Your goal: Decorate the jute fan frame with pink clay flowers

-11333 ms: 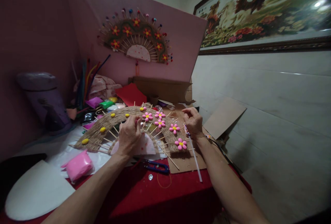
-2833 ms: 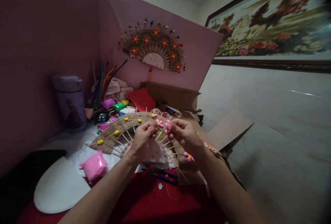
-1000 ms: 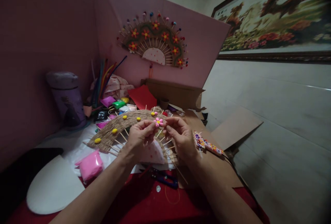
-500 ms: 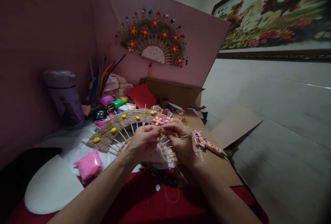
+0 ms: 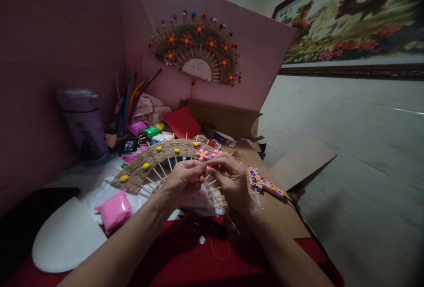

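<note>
My left hand [image 5: 185, 179] is closed round a lump of pink modelling clay [image 5: 194, 179], which shows below its thumb. Fingertip to fingertip with it, my right hand [image 5: 229, 176] pinches a small bit of the pink clay, mostly hidden by the fingers. Both hands are over a half-round fan [image 5: 135, 173] of woven twine on thin sticks. Yellow clay dots [image 5: 145, 166] are spaced along its band, and a pink-petalled flower [image 5: 202, 155] sits just beyond my fingertips. The hands cover part of the fan's right side and its base.
A pink clay packet [image 5: 115, 210] and a white rounded board [image 5: 68, 238] lie at left. A flower-patterned glue gun [image 5: 265, 183] rests on cardboard [image 5: 281, 214] at right. Behind are clay packets [image 5: 151, 132], a purple tumbler [image 5: 82, 123] and a finished fan [image 5: 198, 48] on the upright pink board.
The fingertips have shifted only slightly, still together over the fan. The view has moved a little; nothing else visibly differs.
</note>
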`<state>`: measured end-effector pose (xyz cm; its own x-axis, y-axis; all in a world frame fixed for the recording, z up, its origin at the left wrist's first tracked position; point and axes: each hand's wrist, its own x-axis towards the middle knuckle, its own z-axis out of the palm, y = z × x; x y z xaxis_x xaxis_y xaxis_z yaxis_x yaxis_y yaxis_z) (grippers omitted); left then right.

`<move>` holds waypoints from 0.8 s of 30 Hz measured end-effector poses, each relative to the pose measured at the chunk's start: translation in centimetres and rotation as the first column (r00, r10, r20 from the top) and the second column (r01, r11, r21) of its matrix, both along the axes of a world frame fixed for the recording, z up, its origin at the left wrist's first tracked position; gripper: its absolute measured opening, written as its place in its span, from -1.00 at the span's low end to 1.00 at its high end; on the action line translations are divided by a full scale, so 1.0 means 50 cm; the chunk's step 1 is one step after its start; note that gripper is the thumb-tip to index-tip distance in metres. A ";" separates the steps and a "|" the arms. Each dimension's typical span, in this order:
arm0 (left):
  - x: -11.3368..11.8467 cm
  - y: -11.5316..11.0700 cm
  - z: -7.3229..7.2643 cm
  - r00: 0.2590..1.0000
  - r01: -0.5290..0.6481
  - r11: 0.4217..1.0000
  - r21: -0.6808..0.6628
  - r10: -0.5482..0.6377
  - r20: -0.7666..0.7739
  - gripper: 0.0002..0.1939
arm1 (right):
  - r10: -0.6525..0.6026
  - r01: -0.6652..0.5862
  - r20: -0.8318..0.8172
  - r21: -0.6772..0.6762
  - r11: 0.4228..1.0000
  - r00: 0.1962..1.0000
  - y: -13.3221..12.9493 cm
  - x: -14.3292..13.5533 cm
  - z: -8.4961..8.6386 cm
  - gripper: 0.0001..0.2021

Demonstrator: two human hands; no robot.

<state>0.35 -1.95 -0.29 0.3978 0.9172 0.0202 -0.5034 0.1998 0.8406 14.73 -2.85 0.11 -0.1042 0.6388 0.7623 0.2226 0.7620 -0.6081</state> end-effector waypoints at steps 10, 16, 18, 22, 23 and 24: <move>0.003 -0.001 -0.002 0.999 -0.029 0.998 0.058 0.030 -0.019 -0.60 | -0.004 0.004 -0.020 0.002 1.000 1.000 0.001 0.001 -0.004 -0.91; 0.005 0.000 -0.001 0.998 -0.064 0.996 0.064 0.065 -0.021 -0.59 | -0.056 0.057 -0.013 0.060 0.997 0.998 -0.002 0.001 -0.004 -0.93; 0.005 0.001 0.000 0.998 -0.056 0.996 0.069 0.057 -0.015 -0.60 | -0.054 0.055 -0.004 0.046 0.997 0.999 -0.004 0.000 -0.003 -0.91; 0.005 -0.001 0.002 0.996 -0.082 0.995 0.060 0.083 -0.018 -0.60 | -0.043 0.044 -0.004 0.048 0.998 0.999 -0.006 0.000 -0.001 -0.92; 0.005 -0.002 0.002 0.996 -0.086 0.995 0.060 0.087 -0.026 -0.59 | -0.051 0.051 -0.001 0.062 0.997 0.999 -0.006 0.000 -0.002 -0.93; 0.005 -0.003 0.002 0.996 -0.083 0.994 0.065 0.085 -0.033 -0.59 | -0.059 0.059 0.004 0.075 0.995 0.998 -0.006 0.000 -0.003 -0.93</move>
